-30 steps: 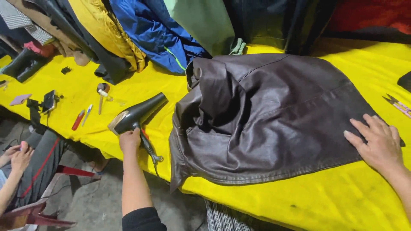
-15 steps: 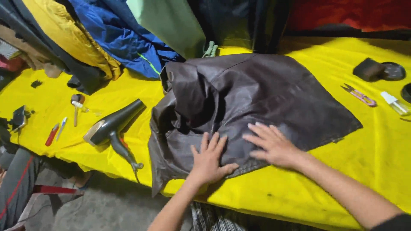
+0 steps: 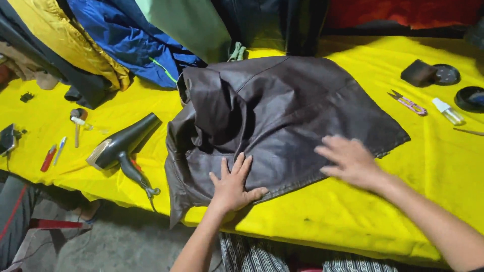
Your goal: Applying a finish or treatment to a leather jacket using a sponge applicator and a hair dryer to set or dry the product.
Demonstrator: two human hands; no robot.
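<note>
Jacket (image 3: 282, 116) in dark leather overhangs the near bench (image 3: 443, 166) edge under flat, open left hand (image 3: 233, 185) and right hand (image 3: 351, 162), gripping nothing; a hard push could slide it off.

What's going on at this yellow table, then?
A person is pressing both bare hands flat on a dark brown leather jacket spread over a yellow-covered table. The left hand lies near the jacket's front hem; the right hand, blurred, rests on its right side. A black hair dryer lies unheld to the left, and small scissors and a small bottle sit to the right.
</note>
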